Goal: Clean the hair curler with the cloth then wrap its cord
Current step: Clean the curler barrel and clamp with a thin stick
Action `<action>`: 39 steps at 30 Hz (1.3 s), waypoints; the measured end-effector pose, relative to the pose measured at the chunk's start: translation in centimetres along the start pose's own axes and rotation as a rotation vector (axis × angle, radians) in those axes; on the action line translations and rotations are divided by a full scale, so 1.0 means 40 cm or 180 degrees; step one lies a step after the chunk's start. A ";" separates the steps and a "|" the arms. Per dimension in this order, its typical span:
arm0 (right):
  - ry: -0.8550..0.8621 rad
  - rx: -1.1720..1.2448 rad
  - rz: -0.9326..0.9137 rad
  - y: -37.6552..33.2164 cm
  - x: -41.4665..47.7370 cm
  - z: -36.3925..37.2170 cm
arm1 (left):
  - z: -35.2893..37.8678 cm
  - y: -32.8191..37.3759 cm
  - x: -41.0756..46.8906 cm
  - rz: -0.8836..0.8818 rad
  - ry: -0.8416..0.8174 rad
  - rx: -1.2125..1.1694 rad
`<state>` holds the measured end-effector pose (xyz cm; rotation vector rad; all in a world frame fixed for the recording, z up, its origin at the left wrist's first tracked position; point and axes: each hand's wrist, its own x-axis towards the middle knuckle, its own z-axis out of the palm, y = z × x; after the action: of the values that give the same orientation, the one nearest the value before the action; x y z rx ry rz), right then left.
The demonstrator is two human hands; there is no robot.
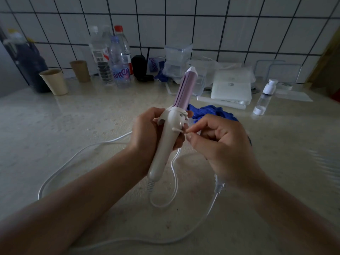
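Hair curler is held clear of the counter, centre frame. Its long axis runs from the white handle end, low and nearest the person, to the pink barrel, whose tip points up and away toward the tiled wall, leaning slightly right.

Left hand is wrapped around the handle, fingers curled behind it. Right hand pinches a thin white stick between thumb and forefinger, its far end touching the handle; the other fingers are curled in.

Cord lies in loose loops on the counter. Blue cloth lies crumpled just behind the hands.

On the water bottle, the label reads, as far as the blur allows, "Ganten".
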<state>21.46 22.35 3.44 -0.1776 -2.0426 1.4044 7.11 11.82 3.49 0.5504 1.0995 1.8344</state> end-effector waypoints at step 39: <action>0.0393 -0.0329 -0.0081 0.010 0.026 -0.035 | 0.034 -0.002 -0.015 -0.0152 -0.0050 0.0659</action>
<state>21.34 24.09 3.83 -0.2744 -2.0093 1.2421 8.43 11.94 4.15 0.6519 1.2899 1.6829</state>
